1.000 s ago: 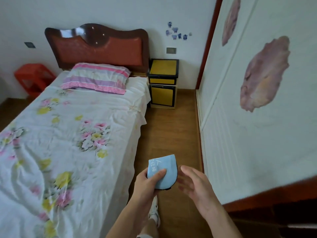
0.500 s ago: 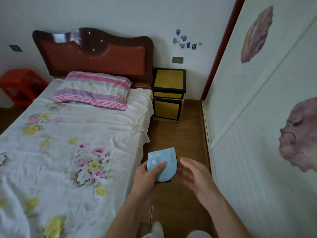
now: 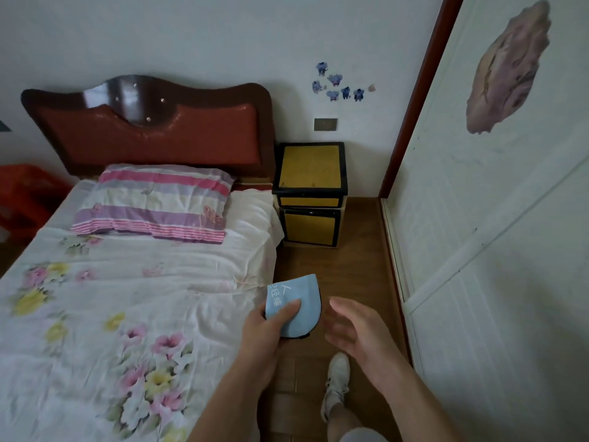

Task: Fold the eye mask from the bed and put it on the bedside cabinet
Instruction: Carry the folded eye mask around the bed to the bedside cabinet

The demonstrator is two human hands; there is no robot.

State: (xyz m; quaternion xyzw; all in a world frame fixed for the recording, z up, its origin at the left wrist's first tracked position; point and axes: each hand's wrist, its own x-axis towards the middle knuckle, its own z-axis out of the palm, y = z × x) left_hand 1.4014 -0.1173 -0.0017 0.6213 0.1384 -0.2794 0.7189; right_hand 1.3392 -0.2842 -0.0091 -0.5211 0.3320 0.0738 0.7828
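My left hand (image 3: 266, 330) grips a light blue eye mask (image 3: 301, 303), folded in half, with white lettering and a dark edge along its bottom. My thumb lies across its front. My right hand (image 3: 353, 327) hovers just right of the mask, fingers spread, holding nothing and not touching it. The bedside cabinet (image 3: 310, 193), yellow with black trim, stands ahead against the wall beside the bed (image 3: 127, 298). Its yellow top is bare. The mask is held over the floor near the bed's right edge.
A striped pillow (image 3: 153, 202) lies below the red-brown headboard (image 3: 149, 129). A white wardrobe wall (image 3: 497, 250) runs along the right, leaving a narrow wooden floor aisle (image 3: 357, 263). My white shoe (image 3: 336, 381) is on the floor. A red stool (image 3: 22, 193) stands far left.
The view has moved forward along the aisle, so the cabinet and pillow are nearer. Both hands keep the same pose, the left still holding the folded mask.
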